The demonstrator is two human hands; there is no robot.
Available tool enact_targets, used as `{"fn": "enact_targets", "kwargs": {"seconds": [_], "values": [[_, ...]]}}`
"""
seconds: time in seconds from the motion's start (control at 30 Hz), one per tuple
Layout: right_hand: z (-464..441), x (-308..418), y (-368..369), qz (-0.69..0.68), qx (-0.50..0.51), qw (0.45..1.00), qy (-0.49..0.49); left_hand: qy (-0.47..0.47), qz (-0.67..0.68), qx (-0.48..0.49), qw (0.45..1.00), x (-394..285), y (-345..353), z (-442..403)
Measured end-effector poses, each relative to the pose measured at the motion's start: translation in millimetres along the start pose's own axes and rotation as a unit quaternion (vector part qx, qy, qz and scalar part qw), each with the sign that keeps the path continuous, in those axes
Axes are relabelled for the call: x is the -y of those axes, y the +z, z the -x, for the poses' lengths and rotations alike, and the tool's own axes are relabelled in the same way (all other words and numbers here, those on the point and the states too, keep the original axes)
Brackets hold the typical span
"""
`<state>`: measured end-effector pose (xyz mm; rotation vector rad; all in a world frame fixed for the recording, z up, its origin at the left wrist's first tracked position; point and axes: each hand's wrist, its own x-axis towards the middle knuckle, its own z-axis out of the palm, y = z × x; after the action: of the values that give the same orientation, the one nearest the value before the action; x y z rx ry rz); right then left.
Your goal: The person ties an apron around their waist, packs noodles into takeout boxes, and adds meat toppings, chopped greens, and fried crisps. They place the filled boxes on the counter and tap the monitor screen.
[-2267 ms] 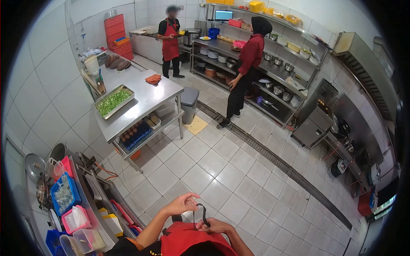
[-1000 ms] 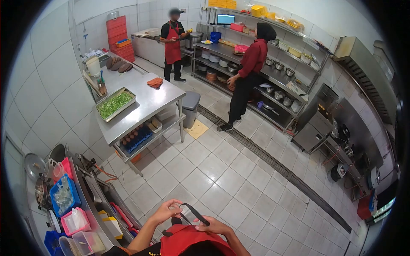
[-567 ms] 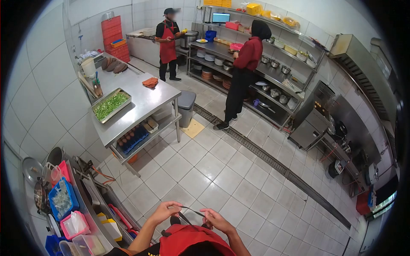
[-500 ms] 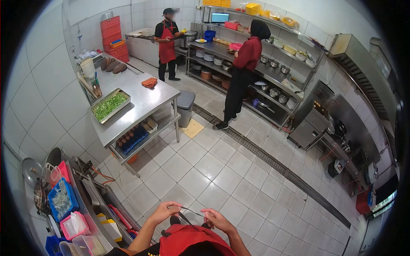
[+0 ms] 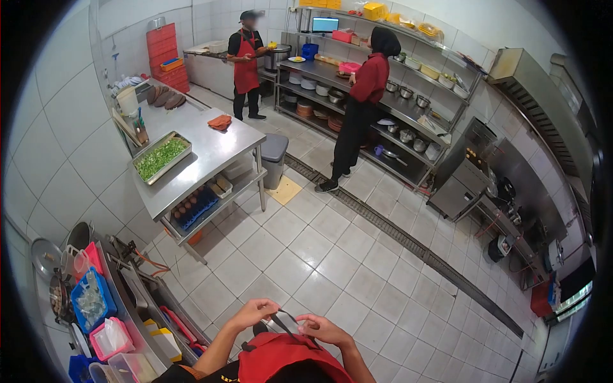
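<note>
In front of my red apron, my left hand pinches one part of a thin black strap. Facing it, my right hand has its fingers closed on another part of that strap. Between the two hands the strap bends in a loop, with one length running down toward the apron. Where its ends fasten is hidden. Both hands are at waist height above the tiled floor.
A steel table holds a tray of chopped greens and an orange cloth. Close on my left is a counter with a blue basket. Two people stand near the back shelves, beyond a floor drain and a grey bin.
The strap was stretched nearly straight between my hands; now it is slack and looped, with the hands slightly closer. The view has shifted a little.
</note>
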<state>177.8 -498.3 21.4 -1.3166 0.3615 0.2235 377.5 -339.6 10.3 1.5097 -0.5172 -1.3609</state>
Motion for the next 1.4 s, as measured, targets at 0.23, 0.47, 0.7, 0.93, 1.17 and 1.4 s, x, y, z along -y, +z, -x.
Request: {"fn": "enact_targets", "kwargs": {"seconds": [0.23, 0.47, 0.7, 0.93, 1.17, 1.4], "values": [[-15.8, -5.0, 4.1, -0.090, -0.243, 0.965, -0.032, -0.041, 0.127, 0.047, 0.990, -6.5, 50.6, -3.2], [-2.6, -0.5, -9.1, -0.141, -0.275, 0.951, -0.017, -0.064, 0.057, 0.086, 0.993, -3.2, 62.9, 8.5], [23.0, 0.6, -20.9, -0.129, -0.207, 0.969, 0.037, -0.065, 0.034, 0.139, 0.988, 4.9, 33.1, 7.6], [52.7, -5.1, -36.9, -0.094, -0.100, 0.986, 0.098, -0.030, -0.025, 0.118, 0.992, 3.2, 30.8, 15.3], [65.2, 1.0, -26.3, 0.008, 0.041, 0.989, 0.142, 0.035, 0.034, 0.089, 0.995, -3.2, 31.1, 22.3], [55.3, -8.8, -11.7, 0.086, 0.086, 0.986, 0.116, 0.008, 0.061, 0.066, 0.996, -2.4, 36.7, 16.9]]}}
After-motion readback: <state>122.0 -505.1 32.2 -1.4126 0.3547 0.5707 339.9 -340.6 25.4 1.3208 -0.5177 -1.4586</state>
